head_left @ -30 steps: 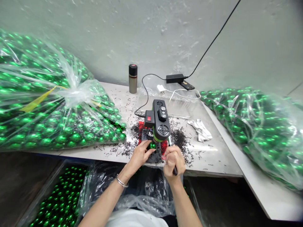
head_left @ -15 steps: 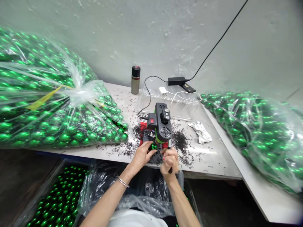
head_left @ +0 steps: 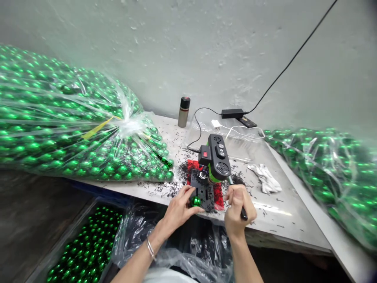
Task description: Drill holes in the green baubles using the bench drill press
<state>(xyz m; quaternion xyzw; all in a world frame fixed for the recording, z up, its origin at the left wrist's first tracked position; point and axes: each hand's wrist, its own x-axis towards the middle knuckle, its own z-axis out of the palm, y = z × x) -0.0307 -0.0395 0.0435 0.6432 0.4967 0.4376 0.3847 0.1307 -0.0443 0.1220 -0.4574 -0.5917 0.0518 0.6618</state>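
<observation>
Left hand (head_left: 177, 212) grasped shiny green ball (head_left: 196, 201) | right hand (head_left: 240, 207) clenched lever handle (head_left: 244, 214) | black press (head_left: 220, 157) stood on worktop (head_left: 294, 220)

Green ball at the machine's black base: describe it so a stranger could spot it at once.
On the white table, find the black machine with the red switch. Its black base runs toward the table's near edge; the green ball is at that end. Other green balls crowd in plastic bags; this one stands alone.

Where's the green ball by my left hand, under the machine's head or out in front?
Out in front: the green ball sits at your left hand, nearer you than the machine's head.
</observation>
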